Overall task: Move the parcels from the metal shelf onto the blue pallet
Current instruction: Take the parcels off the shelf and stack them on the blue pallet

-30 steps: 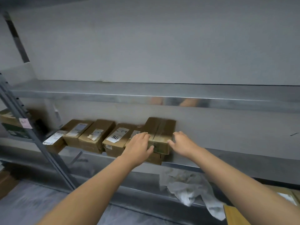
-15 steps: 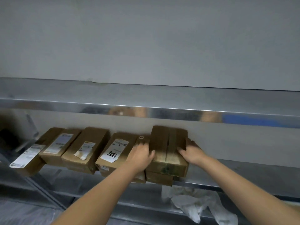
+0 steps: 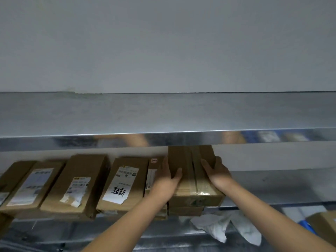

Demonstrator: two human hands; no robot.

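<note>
A taped brown parcel (image 3: 194,171) lies on top of another parcel (image 3: 185,210) at the right end of a row on the metal shelf (image 3: 272,184). My left hand (image 3: 168,177) grips its left side, thumb on top. My right hand (image 3: 217,173) grips its right side. To the left lie several labelled parcels, among them one with handwriting on its label (image 3: 125,182), a second parcel (image 3: 78,184) and a third parcel (image 3: 31,186). The blue pallet is out of sight.
An upper shelf board (image 3: 163,115) juts out just above the held parcel. On the shelf below lie crumpled white plastic bags (image 3: 225,228) and, at the far right, a brown box (image 3: 325,224) with something blue beside it.
Both hands have slid further along the top parcel's sides and closed round it. The camera has come nearer, so the row of parcels fills more of the view.
</note>
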